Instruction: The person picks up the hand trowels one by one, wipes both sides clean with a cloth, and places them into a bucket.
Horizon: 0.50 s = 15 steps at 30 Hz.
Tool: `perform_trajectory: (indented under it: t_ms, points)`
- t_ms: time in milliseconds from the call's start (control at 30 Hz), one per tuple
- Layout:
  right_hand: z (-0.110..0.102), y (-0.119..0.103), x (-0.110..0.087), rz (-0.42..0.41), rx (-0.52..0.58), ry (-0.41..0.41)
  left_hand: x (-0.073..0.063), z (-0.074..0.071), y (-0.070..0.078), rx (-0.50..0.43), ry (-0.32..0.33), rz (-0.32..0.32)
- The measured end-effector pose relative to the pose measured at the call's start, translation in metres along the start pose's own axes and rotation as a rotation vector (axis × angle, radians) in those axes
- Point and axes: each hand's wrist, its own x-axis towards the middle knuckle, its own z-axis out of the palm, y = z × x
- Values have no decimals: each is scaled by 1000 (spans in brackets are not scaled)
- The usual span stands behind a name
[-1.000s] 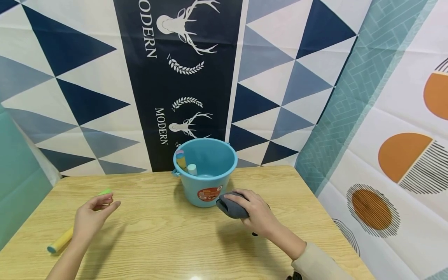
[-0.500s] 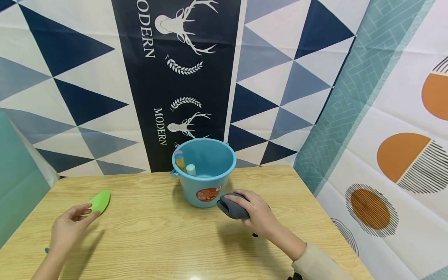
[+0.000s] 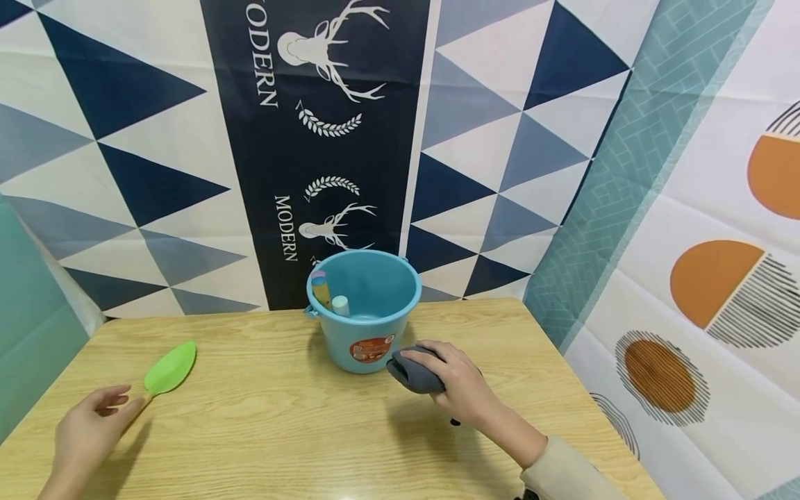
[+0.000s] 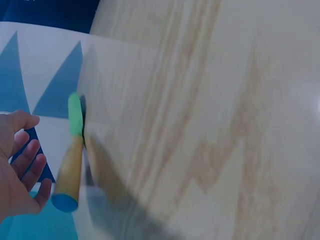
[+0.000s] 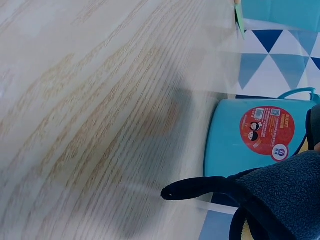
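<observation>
A small trowel (image 3: 170,368), with a green leaf-shaped blade and yellow handle, lies on the table at the left. My left hand (image 3: 90,434) is beside its handle, fingers loosely bent; in the left wrist view a gap shows between the fingers and the yellow handle (image 4: 70,170) with its blue end. My right hand (image 3: 462,385) grips a folded dark grey cloth (image 3: 415,369) above the table, just in front of the blue bucket (image 3: 369,347). In the right wrist view, the cloth (image 5: 290,195) has black edging and a dangling black loop.
Inside the bucket, against its left wall, stand a yellow-and-blue handle (image 3: 321,290) and a pale blue-white end (image 3: 340,305). The wooden table (image 3: 281,430) backs onto a wall hanging (image 3: 337,153) with deer and triangles.
My left hand has moved left and toward me, away from the trowel's blade, which it earlier covered. The right hand keeps its grip on the cloth in the same place.
</observation>
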Motion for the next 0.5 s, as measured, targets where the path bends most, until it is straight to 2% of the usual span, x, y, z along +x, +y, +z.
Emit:
perform_trajectory:
  t_ms: [300,500]
  points:
    - [-2,0,-1,21,6,-8,3,2,-12,60,-26,-84]
    - [-3,0,0,12,9,0,5,2,-19,88,-81,-128]
